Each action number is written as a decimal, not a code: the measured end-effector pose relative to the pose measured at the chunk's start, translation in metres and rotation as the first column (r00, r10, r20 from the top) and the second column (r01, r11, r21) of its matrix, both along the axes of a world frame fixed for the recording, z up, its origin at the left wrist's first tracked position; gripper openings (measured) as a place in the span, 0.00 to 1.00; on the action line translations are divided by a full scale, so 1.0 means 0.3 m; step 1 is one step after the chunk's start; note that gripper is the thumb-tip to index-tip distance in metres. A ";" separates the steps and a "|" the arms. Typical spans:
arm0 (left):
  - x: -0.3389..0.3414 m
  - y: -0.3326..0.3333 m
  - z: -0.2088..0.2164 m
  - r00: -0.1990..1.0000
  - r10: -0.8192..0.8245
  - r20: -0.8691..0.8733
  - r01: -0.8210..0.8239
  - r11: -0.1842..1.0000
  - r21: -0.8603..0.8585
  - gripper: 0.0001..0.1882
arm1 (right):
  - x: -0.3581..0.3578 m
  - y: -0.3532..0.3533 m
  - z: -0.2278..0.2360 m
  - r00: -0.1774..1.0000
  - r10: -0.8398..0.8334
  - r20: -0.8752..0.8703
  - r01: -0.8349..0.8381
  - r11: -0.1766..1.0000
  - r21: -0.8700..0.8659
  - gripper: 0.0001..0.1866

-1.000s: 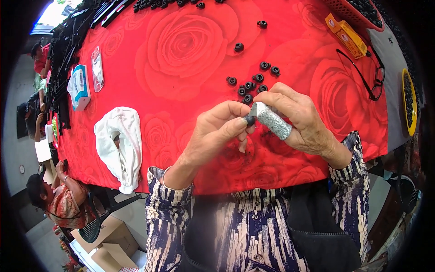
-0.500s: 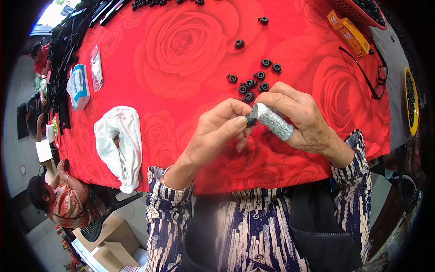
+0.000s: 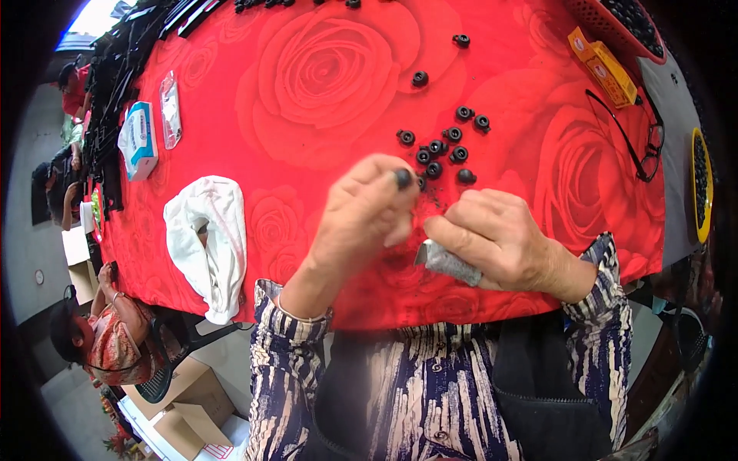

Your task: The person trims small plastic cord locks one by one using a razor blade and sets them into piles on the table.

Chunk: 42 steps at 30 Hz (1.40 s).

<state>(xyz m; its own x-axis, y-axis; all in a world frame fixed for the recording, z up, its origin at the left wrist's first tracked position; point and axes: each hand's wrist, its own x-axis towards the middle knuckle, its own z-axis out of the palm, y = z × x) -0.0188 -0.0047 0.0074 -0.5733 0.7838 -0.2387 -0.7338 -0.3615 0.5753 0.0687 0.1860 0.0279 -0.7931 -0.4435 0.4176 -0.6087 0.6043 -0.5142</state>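
Observation:
Between the thumb and fingers of my left hand [image 3: 357, 211], a small round black part [image 3: 402, 178] is pinched, raised over the table; motion smears the hand a little. My right hand [image 3: 511, 238] is wrapped around a short blade with a speckled grey-wrapped handle [image 3: 453, 265]. Its metal end points left and stays apart from the black part. Just beyond my hands lies a loose cluster of several small black ring-like parts [image 3: 434, 170], each with a stub at the side. One black part [image 3: 466, 176] sits close to my right hand. Dark crumbs [image 3: 434, 196] dot the cloth between the hands.
A red rose-patterned cloth [image 3: 323, 115] covers the table. On the left are a white cloth [image 3: 231, 223], a tissue pack [image 3: 138, 142] and a clear plastic packet [image 3: 171, 107]. Glasses [image 3: 642, 157], a yellow box [image 3: 607, 73] and a red basket [image 3: 653, 48] stand right. Another person [image 3: 115, 338] sits left.
My hands have come apart. The left has lifted away leftward with the black part, and the right has lowered the blade toward me, turning it. One more black part lies beside the cluster.

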 end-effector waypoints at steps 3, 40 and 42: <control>-0.006 -0.008 -0.004 0.999 0.040 -0.031 -0.040 0.999 0.020 0.09 | -0.035 0.039 0.001 0.986 -0.159 0.050 0.166 0.963 -0.211 0.20; 0.053 0.008 0.008 0.973 -0.223 0.062 0.223 0.975 0.005 0.09 | -0.041 0.022 0.019 0.982 -0.151 0.110 0.177 0.944 -0.279 0.16; 0.052 0.009 0.005 0.975 -0.217 0.043 0.216 0.976 0.010 0.10 | -0.051 0.042 0.023 0.950 -0.111 0.292 0.206 0.926 -0.316 0.15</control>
<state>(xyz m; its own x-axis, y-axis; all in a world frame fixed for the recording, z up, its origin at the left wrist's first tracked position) -0.0032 -0.0021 0.0091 -0.3789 0.8895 -0.2554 -0.8195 -0.1943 0.5392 0.0534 0.1985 0.0349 -0.9427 -0.1717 0.2859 -0.3331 0.4420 -0.8329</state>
